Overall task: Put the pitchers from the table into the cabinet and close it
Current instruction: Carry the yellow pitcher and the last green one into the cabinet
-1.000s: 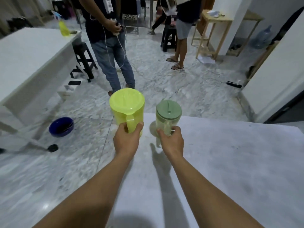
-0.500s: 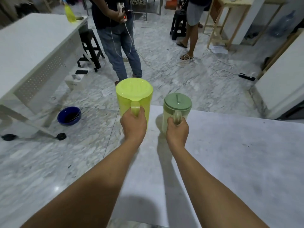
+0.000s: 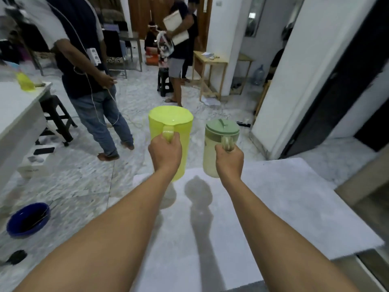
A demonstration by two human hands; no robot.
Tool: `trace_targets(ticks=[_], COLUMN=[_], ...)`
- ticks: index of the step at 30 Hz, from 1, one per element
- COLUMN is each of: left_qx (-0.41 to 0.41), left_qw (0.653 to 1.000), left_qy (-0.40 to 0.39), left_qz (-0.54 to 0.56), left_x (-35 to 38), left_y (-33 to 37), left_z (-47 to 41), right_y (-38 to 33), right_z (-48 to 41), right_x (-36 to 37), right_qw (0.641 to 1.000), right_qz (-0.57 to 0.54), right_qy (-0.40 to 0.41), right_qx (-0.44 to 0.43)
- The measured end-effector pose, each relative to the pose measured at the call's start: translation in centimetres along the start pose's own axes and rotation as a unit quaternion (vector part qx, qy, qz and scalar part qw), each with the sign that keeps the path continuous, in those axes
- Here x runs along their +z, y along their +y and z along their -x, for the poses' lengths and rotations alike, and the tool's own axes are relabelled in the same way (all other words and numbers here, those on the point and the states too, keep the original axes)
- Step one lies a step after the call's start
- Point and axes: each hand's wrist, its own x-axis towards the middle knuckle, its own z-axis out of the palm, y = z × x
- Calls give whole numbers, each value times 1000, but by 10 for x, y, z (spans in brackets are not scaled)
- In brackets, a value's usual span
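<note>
My left hand (image 3: 165, 151) grips the handle of a bright yellow-green pitcher (image 3: 171, 127) with a matching lid. My right hand (image 3: 229, 161) grips the handle of a smaller pale pitcher (image 3: 219, 133) with a dull green lid. Both pitchers hang upright in the air above the far edge of the white table (image 3: 284, 207), casting shadows on its top. No cabinet interior is visible; a dark opening beside a white panel (image 3: 299, 66) stands at the right.
A person in jeans (image 3: 92, 85) stands on the marble floor just left of the pitchers. Another person (image 3: 179, 49) stands farther back near a wooden table (image 3: 210, 64). A white desk (image 3: 16, 114), black stool (image 3: 56, 119) and blue bowl (image 3: 27, 220) are at left.
Both pitchers have been lifted off the table and now hang in my hands. The view has tilted up and swung toward the right.
</note>
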Motion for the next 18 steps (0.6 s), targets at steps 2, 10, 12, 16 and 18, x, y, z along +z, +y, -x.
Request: trace_targets(ticks=[2,10,12,16,18], left_qx=[22,101,117,112,144], left_qw=[1000,984,976,961,948], left_qy=[-12,-125,-154,-214,-243], left_qz=[11,76,99,133,149], left_x=[1,14,17,24,28], left_y=[25,138,168,221,245], left_z=[0,50,74,124,151], right_y=[-24,-106,-121,-141,-148], right_z=[3,38,52,81,100], right_x=[-25,-152,-189,-262,-297], right_qw=[999,980,970,945,930], right_qz=[-3,16,24,31,38], right_qy=[33,189,231,318,354], right_qx=[-7,-53,-66,-75,-86])
